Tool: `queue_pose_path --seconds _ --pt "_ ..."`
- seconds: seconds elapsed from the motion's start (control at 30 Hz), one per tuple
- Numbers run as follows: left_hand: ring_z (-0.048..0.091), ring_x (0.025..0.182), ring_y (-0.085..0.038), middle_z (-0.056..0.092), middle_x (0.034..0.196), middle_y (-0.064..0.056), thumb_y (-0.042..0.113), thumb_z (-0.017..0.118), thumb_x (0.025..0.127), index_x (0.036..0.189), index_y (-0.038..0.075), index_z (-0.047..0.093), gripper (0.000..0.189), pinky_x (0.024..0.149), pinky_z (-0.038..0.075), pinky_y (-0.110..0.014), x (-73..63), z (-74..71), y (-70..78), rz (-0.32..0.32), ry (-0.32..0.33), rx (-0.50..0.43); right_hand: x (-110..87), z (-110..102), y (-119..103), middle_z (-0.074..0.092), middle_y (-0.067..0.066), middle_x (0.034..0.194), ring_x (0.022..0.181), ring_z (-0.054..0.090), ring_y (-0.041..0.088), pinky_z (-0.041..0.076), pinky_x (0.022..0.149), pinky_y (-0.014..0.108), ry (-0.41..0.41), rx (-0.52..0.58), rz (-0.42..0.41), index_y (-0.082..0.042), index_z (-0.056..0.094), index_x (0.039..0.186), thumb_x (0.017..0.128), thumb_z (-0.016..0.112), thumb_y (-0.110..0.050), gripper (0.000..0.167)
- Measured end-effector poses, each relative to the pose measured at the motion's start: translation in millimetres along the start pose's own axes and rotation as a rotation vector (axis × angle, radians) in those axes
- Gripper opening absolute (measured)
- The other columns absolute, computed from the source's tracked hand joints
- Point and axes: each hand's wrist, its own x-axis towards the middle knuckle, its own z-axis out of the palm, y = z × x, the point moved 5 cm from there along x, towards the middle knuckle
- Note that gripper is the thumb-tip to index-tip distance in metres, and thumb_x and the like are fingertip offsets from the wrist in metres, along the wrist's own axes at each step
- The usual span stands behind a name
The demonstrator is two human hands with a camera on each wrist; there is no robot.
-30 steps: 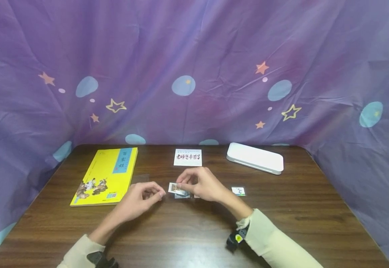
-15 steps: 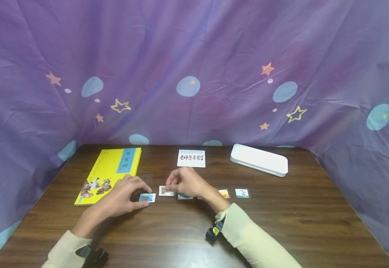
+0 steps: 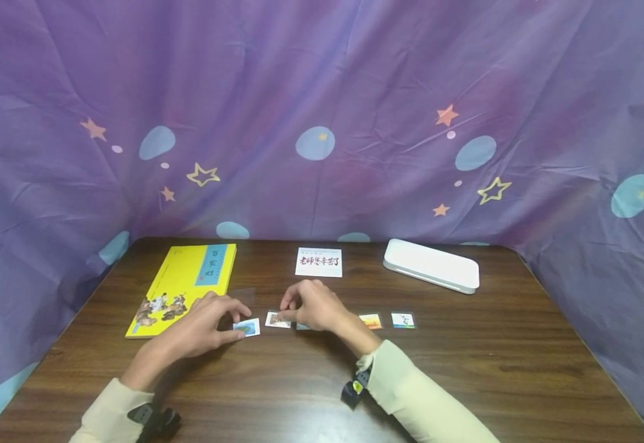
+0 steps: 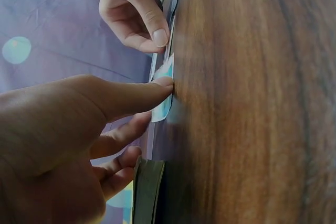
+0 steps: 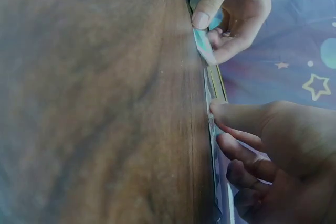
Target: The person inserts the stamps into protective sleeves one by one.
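My left hand (image 3: 200, 326) pinches a small blue-and-green stamp (image 3: 249, 327) by its edges, thumb at the near side and fingers at the far side. In the left wrist view that stamp (image 4: 164, 103) is low over the table, slightly tilted. Just to its right, my right hand (image 3: 316, 304) pinches a white-bordered stamp with a brown picture (image 3: 275, 319) at its right end. A teal stamp (image 3: 302, 327) lies partly hidden under the right hand. Further right in the same row are an orange stamp (image 3: 370, 321) and a white one with a green-blue base (image 3: 403, 320).
A yellow book (image 3: 183, 289) lies at the left, close beside the left hand. A clear film (image 3: 244, 296) shows by its edge. At the back are a white card with red lettering (image 3: 319, 262) and a white flat case (image 3: 431, 266). A purple curtain (image 3: 322, 197) hangs behind the table.
My left hand, earlier holding nothing visible, came to pinch the blue-and-green stamp. The right hand moved left with the brown-picture stamp, uncovering the orange stamp. Over the last half second both hands barely moved.
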Motion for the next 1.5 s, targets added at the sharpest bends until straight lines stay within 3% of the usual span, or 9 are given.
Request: queue_pose_path --seconds 0.2,0.37,0.57,0.7,0.93,1.07,1.13,1.27,1.5 --pt "0.057 0.098 -0.014 0.068 0.097 0.011 0.024 0.090 0.090 0.106 0.021 0.082 0.018 0.092 0.047 -0.040 2.9 0.4 0.2 -0.005 -0.017 -0.036 0.4 0 -1 0.073 -0.017 0.076 0.069 0.062 0.004 0.053 0.072 0.027 -0.015 0.024 -0.022 -0.028 0.081 0.086 0.088 0.092 -0.032 0.012" --pt "0.059 0.097 -0.012 0.069 0.098 0.012 0.027 0.084 0.097 0.103 0.023 0.080 0.008 0.089 0.052 -0.036 3.2 0.8 -0.8 0.000 -0.041 -0.096 6.3 0 -6 0.073 -0.015 0.076 0.068 0.061 0.003 0.051 0.069 0.024 -0.022 0.049 -0.050 -0.024 0.083 0.089 0.093 0.088 -0.028 0.007" --pt "0.063 0.083 -0.006 0.075 0.093 0.012 0.029 0.073 0.105 0.106 0.024 0.075 0.005 0.078 0.054 -0.026 2.9 1.7 0.0 0.042 -0.083 -0.244 25.0 8 -19 0.078 -0.009 0.085 0.069 0.063 0.004 0.052 0.067 0.022 -0.043 0.120 -0.102 -0.018 0.082 0.100 0.098 0.081 -0.023 0.006" --pt "0.063 0.078 -0.008 0.080 0.094 0.009 0.025 0.069 0.108 0.110 0.025 0.071 0.003 0.075 0.052 -0.026 2.3 1.8 0.4 0.056 -0.099 -0.321 41.8 16 -28 0.079 -0.004 0.094 0.076 0.065 0.004 0.054 0.072 0.021 -0.039 0.118 -0.117 -0.014 0.080 0.112 0.098 0.082 -0.022 0.016" --pt "0.059 0.072 -0.010 0.078 0.100 0.007 0.025 0.070 0.108 0.115 0.026 0.071 0.008 0.070 0.051 -0.026 2.3 -0.7 0.0 0.043 -0.082 -0.335 71.1 35 -24 0.071 -0.004 0.091 0.076 0.061 0.007 0.054 0.070 0.023 0.025 0.042 -0.074 -0.012 0.076 0.124 0.097 0.082 -0.036 0.037" --pt "0.057 0.070 -0.010 0.076 0.097 0.005 0.024 0.070 0.107 0.120 0.025 0.073 0.013 0.068 0.050 -0.026 2.7 -2.7 1.3 0.059 -0.047 -0.327 75.7 37 -25 0.072 -0.005 0.094 0.083 0.064 0.008 0.054 0.073 0.024 0.015 -0.033 -0.007 -0.017 0.076 0.122 0.092 0.087 -0.039 0.038" --pt "0.058 0.073 -0.010 0.076 0.097 0.008 0.025 0.069 0.108 0.121 0.027 0.073 0.014 0.070 0.051 -0.026 3.6 -2.3 2.2 0.057 -0.040 -0.322 70.3 31 -33 0.075 -0.005 0.100 0.090 0.067 0.011 0.057 0.078 0.027 -0.023 -0.045 0.038 -0.019 0.077 0.118 0.090 0.088 -0.032 0.033" --pt "0.059 0.076 -0.010 0.076 0.096 0.010 0.026 0.069 0.108 0.124 0.029 0.075 0.018 0.072 0.051 -0.026 5.5 -1.8 2.5 0.068 -0.018 -0.310 75.5 36 -27 0.079 -0.005 0.105 0.100 0.071 0.015 0.059 0.090 0.033 -0.056 -0.060 0.068 -0.021 0.079 0.107 0.086 0.089 -0.025 0.023" --pt "0.058 0.074 -0.011 0.076 0.093 0.008 0.025 0.069 0.108 0.126 0.031 0.074 0.020 0.069 0.051 -0.026 6.1 -4.3 0.8 0.034 0.000 -0.321 67.2 26 -34 0.077 -0.009 0.092 0.089 0.064 0.010 0.056 0.089 0.029 -0.057 -0.007 0.062 -0.020 0.081 0.092 0.089 0.086 -0.018 0.007"
